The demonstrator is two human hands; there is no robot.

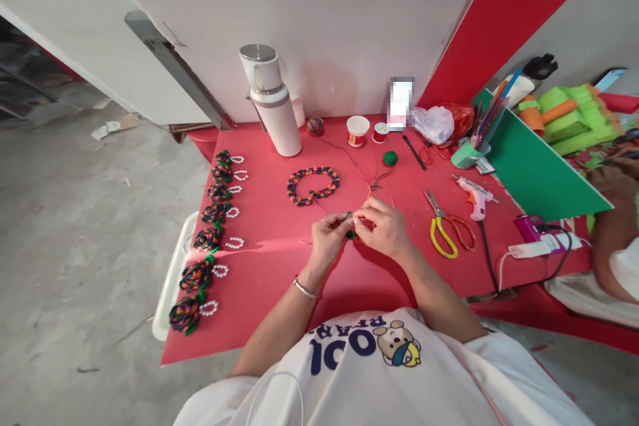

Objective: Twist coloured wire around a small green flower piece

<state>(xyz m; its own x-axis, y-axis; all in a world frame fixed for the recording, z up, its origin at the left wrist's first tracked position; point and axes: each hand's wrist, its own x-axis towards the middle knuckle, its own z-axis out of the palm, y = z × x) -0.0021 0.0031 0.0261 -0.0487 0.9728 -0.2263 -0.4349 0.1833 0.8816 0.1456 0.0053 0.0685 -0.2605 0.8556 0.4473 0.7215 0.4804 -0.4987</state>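
Note:
My left hand (327, 239) and my right hand (382, 226) meet over the middle of the red table (269, 293). Both pinch a small green and dark threaded piece (349, 225) between their fingertips. Thin thread runs from it toward a green thread ball (390, 158) farther back. A multicoloured braided loop (313, 185) lies just beyond my hands. Several finished multicoloured rosettes with pearl rings (207, 238) line the table's left edge.
A white flask (272, 103), a dark yarn ball (315, 125), a paper cup (357, 131) and a thread spool (380, 133) stand at the back. Yellow scissors (442, 233), a glue gun (474, 196) and a green board (534, 170) lie right. Another person's arm (606, 226) is at far right.

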